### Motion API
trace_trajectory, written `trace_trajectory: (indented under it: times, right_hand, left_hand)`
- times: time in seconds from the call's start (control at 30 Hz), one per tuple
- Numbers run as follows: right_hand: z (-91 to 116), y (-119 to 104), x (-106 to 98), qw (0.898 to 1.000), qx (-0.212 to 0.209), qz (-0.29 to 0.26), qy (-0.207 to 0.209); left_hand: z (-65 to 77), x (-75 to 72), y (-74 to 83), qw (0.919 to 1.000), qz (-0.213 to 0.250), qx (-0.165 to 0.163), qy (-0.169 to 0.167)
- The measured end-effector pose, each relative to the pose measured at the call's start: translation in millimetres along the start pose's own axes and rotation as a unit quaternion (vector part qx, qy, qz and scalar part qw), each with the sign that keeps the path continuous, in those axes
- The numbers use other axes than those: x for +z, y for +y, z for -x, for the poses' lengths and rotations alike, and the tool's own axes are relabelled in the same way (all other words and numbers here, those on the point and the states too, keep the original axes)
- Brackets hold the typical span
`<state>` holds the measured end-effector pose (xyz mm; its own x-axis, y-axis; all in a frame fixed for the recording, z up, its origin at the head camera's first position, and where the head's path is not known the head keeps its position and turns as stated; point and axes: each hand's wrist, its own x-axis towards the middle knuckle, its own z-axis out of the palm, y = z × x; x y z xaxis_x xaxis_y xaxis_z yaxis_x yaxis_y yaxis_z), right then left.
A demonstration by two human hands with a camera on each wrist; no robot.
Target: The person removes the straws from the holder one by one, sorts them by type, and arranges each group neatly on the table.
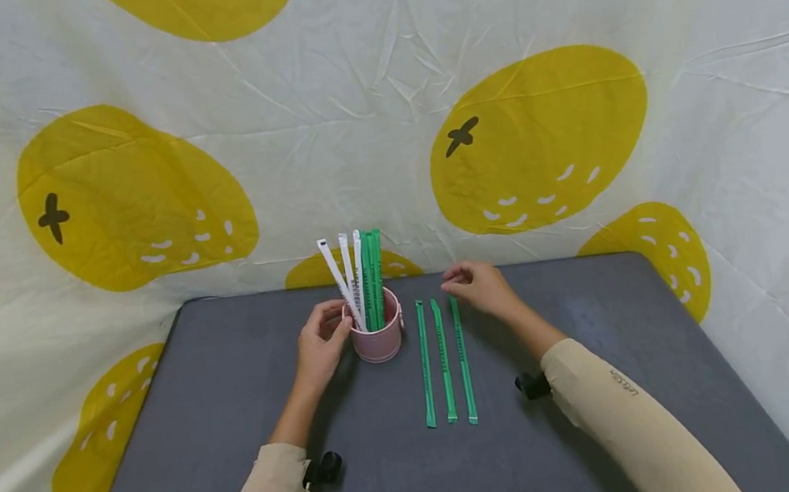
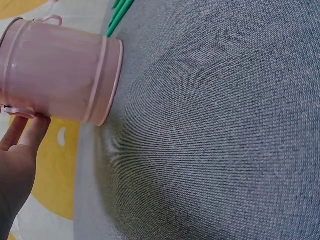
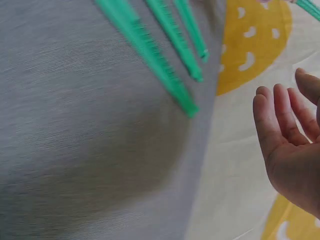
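Observation:
A small pink bucket (image 1: pixel 378 347) stands on the table, holding several slim wrapped straws: white ones (image 1: pixel 349 273) on the left and green ones (image 1: pixel 373 278) on the right. My left hand (image 1: pixel 319 345) holds the bucket at its left side, finger and thumb at the small side handle (image 2: pixel 20 112) in the left wrist view. To the right of the bucket, three green wrapped straws (image 1: pixel 444 361) lie side by side. Over their far ends is my right hand (image 1: pixel 478 286), fingers loosely bent and nothing in them; its fingers (image 3: pixel 286 112) show apart from the straws in the right wrist view.
The dark grey table (image 1: pixel 235 403) ends just behind the bucket. A white cloth (image 1: pixel 340 77) with yellow fruit prints hangs behind and around it. Small black devices (image 1: pixel 533 385) sit at both wrists, on beige sleeves (image 1: pixel 631 423).

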<state>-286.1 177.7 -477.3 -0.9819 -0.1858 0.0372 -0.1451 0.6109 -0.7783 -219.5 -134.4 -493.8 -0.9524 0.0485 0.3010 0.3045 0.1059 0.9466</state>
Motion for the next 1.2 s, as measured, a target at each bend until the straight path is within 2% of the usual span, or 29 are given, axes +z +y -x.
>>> trace_trajectory:
  times: [0.2, 0.33, 0.5, 0.87, 1.03, 1.2]
  right_hand:
    - [-18.0, -33.6, 2.8, 0.999, -0.035, -0.037, 0.002]
    - [-29.5, -52.1, 13.7, 0.997, -0.056, -0.052, 0.002]
    - [-38.2, -70.8, 30.6, 0.996, -0.061, -0.067, 0.001]
    - [-49.3, -94.4, 50.7, 0.996, -0.056, -0.057, 0.026]
    - [-50.8, -97.7, 54.5, 0.997, -0.048, -0.046, 0.038]
    - [-51.5, -97.3, 55.5, 0.996, -0.060, -0.045, 0.052]
  left_hand:
    - [0.4, -1.2, 0.4, 1.0000, -0.001, -0.003, 0.003]
    - [2.0, -2.0, -0.1, 1.0000, 0.000, 0.001, 0.004]
    - [4.3, -2.4, 0.0, 1.0000, -0.007, 0.004, 0.005]
    - [4.3, -2.2, 1.4, 0.9999, -0.010, -0.005, 0.005]
    - [3.3, -0.9, 1.6, 1.0000, -0.005, -0.005, 0.002]
    - [1.9, 0.0, 1.9, 1.0000, -0.005, 0.004, 0.000]
